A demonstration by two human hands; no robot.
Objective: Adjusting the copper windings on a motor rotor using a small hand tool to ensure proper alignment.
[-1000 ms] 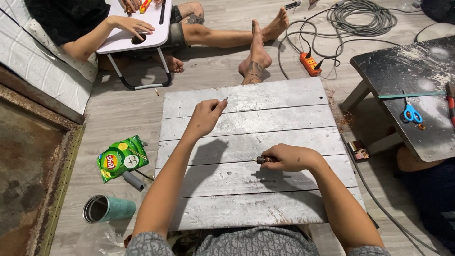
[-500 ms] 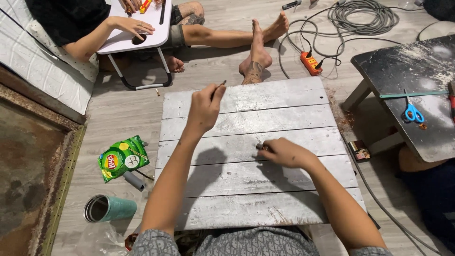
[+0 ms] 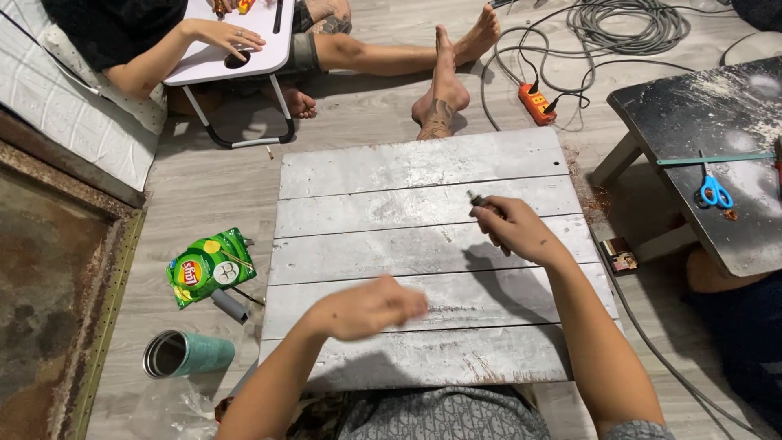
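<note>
Clenched around a small dark tool (image 3: 476, 200), the right hand (image 3: 517, 231) hovers near the slatted table's (image 3: 423, 163) far edge; the blurred left hand (image 3: 371, 307), loosely curled and seemingly empty, could knock it loose.

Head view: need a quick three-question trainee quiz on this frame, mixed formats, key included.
1. True or false: the right hand holds a small dark stick-like object over the grey plank board.
2. What lies on the floor left of the board? A) green snack bag B) blue scissors C) orange power strip
3. Fill in: the left hand is blurred and hovers over the board's ____ edge.

Key: 1 true; 2 A; 3 near
</note>
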